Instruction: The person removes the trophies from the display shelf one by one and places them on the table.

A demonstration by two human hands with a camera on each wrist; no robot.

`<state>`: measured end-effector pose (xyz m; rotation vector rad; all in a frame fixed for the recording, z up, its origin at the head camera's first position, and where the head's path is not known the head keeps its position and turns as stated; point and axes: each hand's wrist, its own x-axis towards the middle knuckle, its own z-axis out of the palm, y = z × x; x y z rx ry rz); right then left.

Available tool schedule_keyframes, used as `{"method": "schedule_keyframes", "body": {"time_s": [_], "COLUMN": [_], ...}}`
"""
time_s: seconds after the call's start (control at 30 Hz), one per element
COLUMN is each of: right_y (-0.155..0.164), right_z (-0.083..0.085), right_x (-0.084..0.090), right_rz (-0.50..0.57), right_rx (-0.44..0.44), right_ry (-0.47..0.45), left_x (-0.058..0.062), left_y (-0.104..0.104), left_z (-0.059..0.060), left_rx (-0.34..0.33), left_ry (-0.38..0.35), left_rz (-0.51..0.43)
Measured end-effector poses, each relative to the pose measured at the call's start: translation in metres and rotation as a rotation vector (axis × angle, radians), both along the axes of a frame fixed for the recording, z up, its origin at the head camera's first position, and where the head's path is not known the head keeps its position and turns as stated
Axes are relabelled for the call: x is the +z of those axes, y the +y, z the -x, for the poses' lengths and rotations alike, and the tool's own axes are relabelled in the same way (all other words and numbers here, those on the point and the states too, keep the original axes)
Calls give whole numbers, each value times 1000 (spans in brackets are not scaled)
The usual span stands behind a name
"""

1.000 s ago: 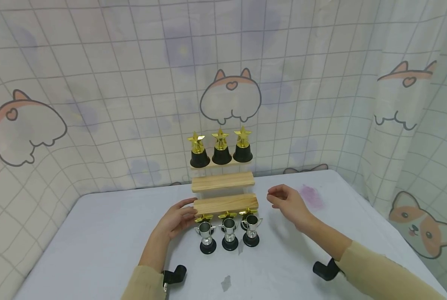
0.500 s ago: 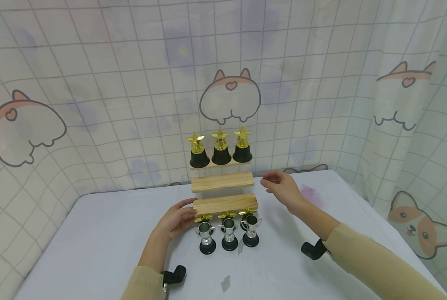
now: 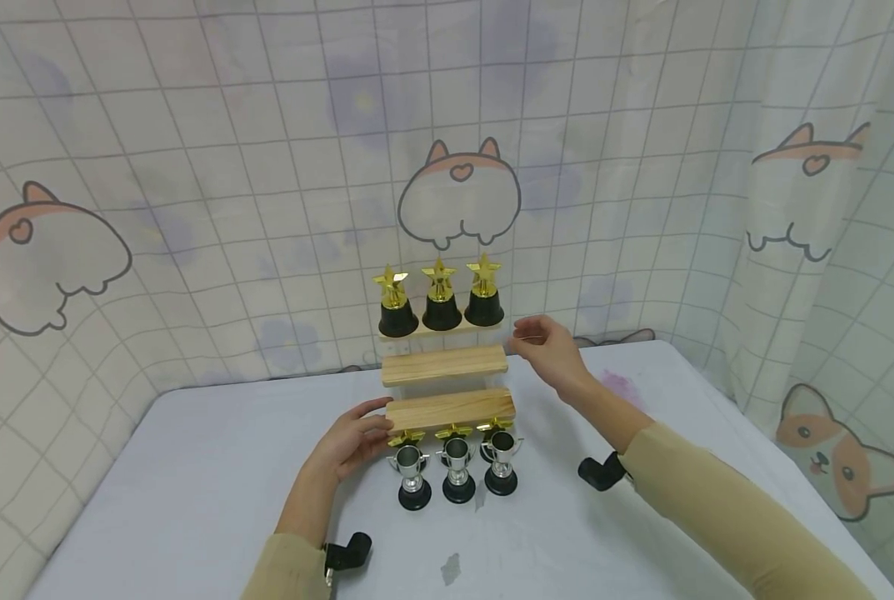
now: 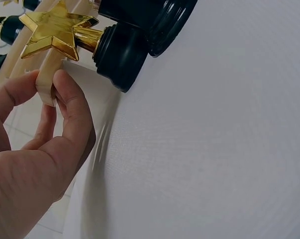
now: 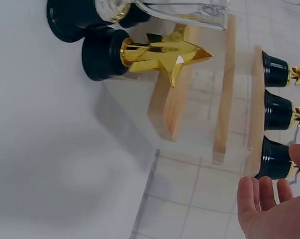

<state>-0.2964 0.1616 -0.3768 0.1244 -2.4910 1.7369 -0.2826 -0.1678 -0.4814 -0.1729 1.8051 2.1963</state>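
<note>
A three-tier display rack (image 3: 447, 365) with pale wooden shelves stands at the middle of the table. My left hand (image 3: 349, 442) pinches the left end of its lowest shelf (image 4: 46, 79) between thumb and fingers. Three gold star trophies (image 3: 442, 312) with black bases stand in a row on the top shelf. My right hand (image 3: 555, 354), fingers loosely bent, is beside that shelf's right end. In the right wrist view its fingertips (image 5: 245, 191) are right at the shelf end, and the thumb overlaps the nearest trophy (image 5: 275, 158).
Before the rack, three silver cup trophies (image 3: 457, 467) stand on the white-covered table (image 3: 214, 492). Three more gold star trophies (image 3: 454, 432) are behind them, close to the lowest shelf. A grid-patterned curtain (image 3: 267, 208) hangs behind the table.
My right hand has moved up and to the left, from beside the lower shelves to the top shelf's right end. The left hand and the trophies have stayed in place.
</note>
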Motion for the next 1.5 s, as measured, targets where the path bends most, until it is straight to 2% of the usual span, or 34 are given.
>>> {"method": "schedule_keyframes", "body": {"time_s": [0.23, 0.5, 0.87, 1.07, 1.5], "right_y": [-7, -11, -20, -25, -29], "right_z": [12, 24, 46, 50, 63], "right_x": [9, 13, 10, 10, 10], "right_rz": [-9, 22, 50, 32, 25], "right_rx": [-8, 0, -10, -30, -9], "right_ry": [53, 63, 117, 119, 151], "left_x": [-1, -2, -2, -1, -1], "left_y": [-2, -3, -4, -3, -1], "left_z": [0, 0, 1, 0, 0], "left_rx": [0, -1, -2, -5, -8], "left_ry": [0, -1, 3, -6, -9], "left_rz": [1, 2, -3, -7, -14]}}
